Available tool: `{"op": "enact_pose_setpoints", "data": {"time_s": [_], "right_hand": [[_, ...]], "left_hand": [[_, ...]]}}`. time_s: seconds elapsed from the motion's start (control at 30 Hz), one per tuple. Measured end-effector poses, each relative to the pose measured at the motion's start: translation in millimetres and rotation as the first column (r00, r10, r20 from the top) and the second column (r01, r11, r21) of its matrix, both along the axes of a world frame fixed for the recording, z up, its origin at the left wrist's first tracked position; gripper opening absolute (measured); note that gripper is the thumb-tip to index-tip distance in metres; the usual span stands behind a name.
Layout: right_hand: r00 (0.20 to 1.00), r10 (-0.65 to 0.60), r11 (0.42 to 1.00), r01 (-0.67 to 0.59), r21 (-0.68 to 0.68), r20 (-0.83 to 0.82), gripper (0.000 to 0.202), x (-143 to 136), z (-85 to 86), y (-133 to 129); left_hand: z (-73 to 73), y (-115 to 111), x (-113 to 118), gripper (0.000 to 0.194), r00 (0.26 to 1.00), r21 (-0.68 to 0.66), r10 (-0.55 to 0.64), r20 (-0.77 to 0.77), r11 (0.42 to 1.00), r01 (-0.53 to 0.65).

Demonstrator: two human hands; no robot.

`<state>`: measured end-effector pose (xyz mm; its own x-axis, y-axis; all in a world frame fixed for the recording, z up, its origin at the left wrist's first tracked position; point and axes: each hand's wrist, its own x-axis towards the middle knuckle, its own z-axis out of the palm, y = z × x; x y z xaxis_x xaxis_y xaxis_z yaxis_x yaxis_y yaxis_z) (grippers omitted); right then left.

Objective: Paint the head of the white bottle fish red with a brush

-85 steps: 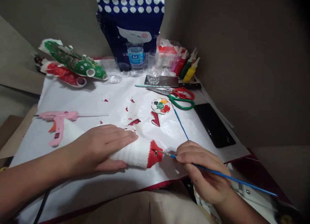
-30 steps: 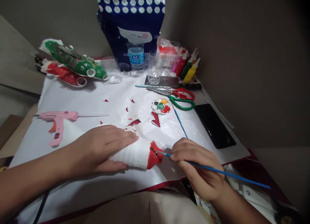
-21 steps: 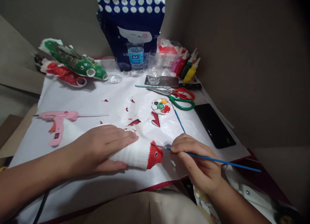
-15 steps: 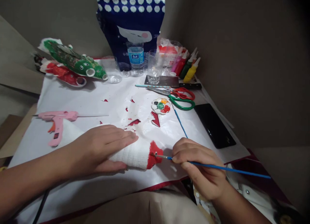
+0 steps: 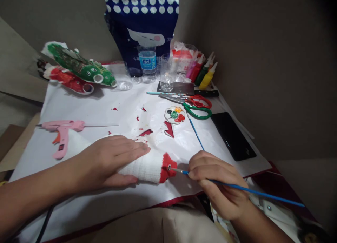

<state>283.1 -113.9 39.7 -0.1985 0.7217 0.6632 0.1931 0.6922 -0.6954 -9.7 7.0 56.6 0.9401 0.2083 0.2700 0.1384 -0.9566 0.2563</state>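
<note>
A white cloth-wrapped body (image 5: 149,167) with a red painted end (image 5: 165,167) lies on its side near the table's front. My left hand (image 5: 118,160) is wrapped over the white part, thumb below and fingers on top. Between the thumb and fingers of my right hand (image 5: 216,180) is a blue paintbrush (image 5: 268,197), its handle pointing down to the right. The brush tip meets the small black-and-white eye on the red end. Beyond the hands is a flower-shaped palette (image 5: 174,115) with black, green, orange and red paint.
A pink glue gun (image 5: 63,127) lies left. Green (image 5: 86,69) and red (image 5: 70,80) painted fish rest back left. Behind are a bottle (image 5: 148,66), cup (image 5: 167,74) and paint bottles (image 5: 207,75). Scissors (image 5: 197,108), a second brush (image 5: 195,131), black phone (image 5: 233,136) and red scraps (image 5: 169,129) lie around.
My right hand and the brush have shifted slightly right, and the handle's far end is a little lower. My left hand and the wrapped body have stayed put.
</note>
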Motion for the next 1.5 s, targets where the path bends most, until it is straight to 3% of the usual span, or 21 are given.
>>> {"op": "enact_pose_setpoints", "data": {"time_s": [0.1,0.27,0.43,0.6,0.73,0.9,1.03,1.17,1.33,1.5], "right_hand": [[0.999,-0.025,1.000,0.026,-0.018,0.021,0.031,0.0,-1.2,0.2],[0.994,0.112,0.993,-0.111,-0.048,0.017,0.027,-0.6,0.2,-1.1],[1.000,0.017,1.000,-0.017,-0.013,0.012,0.028,-1.1,0.8,-1.9],[0.994,0.104,0.994,-0.103,-0.041,0.026,0.027,-1.8,0.6,-3.0],[1.000,0.012,1.000,-0.012,-0.008,0.023,0.030,-1.5,-0.8,-3.4],[0.994,0.102,0.993,-0.099,-0.059,0.046,0.028,-0.5,1.0,-3.5],[0.999,0.036,0.998,-0.034,-0.056,0.028,0.029,-1.6,2.3,-3.2],[0.997,0.070,0.989,-0.074,-0.127,-0.034,0.025,0.2,-1.0,-2.4],[0.986,-0.070,0.981,0.040,-0.192,-0.153,0.028,5.0,-9.1,-4.8],[0.986,-0.114,0.978,0.090,-0.187,-0.121,0.030,-0.1,-10.4,-7.5]], "left_hand": [[-0.7,-0.1,-0.3,0.056,1.000,-0.013,0.000,0.004,1.000,0.000],[-0.8,0.0,0.0,0.054,1.000,0.007,0.000,-0.005,1.000,0.000],[0.2,-0.1,0.9,0.052,1.000,0.021,0.000,-0.013,1.000,0.001],[-1.8,-0.7,-0.6,0.054,1.000,0.021,0.011,-0.012,1.000,-0.011],[-2.7,-1.4,-1.1,0.053,1.000,0.021,0.011,-0.022,1.000,-0.010],[-2.8,-1.9,-0.7,0.055,0.999,0.019,0.012,-0.031,1.000,-0.011],[-3.6,-2.2,-1.7,0.058,0.999,0.012,0.024,-0.039,1.000,-0.023],[-6.1,-3.1,-3.9,0.061,1.000,0.038,0.017,-0.021,0.999,-0.016],[-8.3,-3.9,-5.5,0.064,1.000,0.108,0.021,-0.010,0.994,-0.020],[-7.0,-3.1,-4.3,0.056,0.999,0.161,-0.017,0.043,0.987,0.010]]}}
